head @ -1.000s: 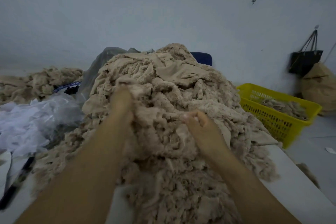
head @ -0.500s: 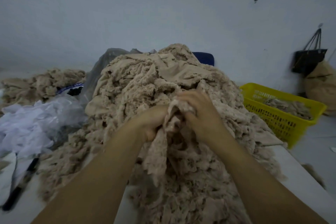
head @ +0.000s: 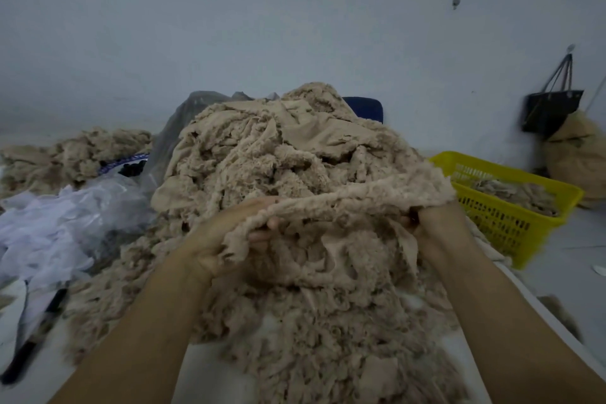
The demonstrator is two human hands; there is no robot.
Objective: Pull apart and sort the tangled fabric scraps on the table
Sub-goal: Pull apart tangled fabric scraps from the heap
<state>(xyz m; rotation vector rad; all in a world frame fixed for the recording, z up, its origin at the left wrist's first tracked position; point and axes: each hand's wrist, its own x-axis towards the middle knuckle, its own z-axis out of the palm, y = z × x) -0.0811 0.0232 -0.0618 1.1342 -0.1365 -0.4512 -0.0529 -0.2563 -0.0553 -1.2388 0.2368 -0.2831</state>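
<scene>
L hand (head: 226,239) fingers (head: 270,225) clenched round beige scrap strip (head: 344,203), strip stretched across to R hand (head: 426,223), R fingers buried in cloth, grip can't tell, scrap pile (head: 262,147) behind on counter (head: 203,374)

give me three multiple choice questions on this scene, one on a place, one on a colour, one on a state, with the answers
1. Where is the yellow basket relative to the big beige heap?
A. on the person's right
B. on the person's left
C. on top of it

2. What colour is the bag hanging on the wall?
A. red
B. black
C. white

3. How is the fabric strip nearest the person?
A. lying in the basket
B. held by one hand only
C. stretched between the left hand and the right hand

Answers:
1 A, it shows past the right forearm.
2 B, it is dark against the pale wall.
3 C, each end of the strip runs into a hand and it spans the gap between them.
</scene>
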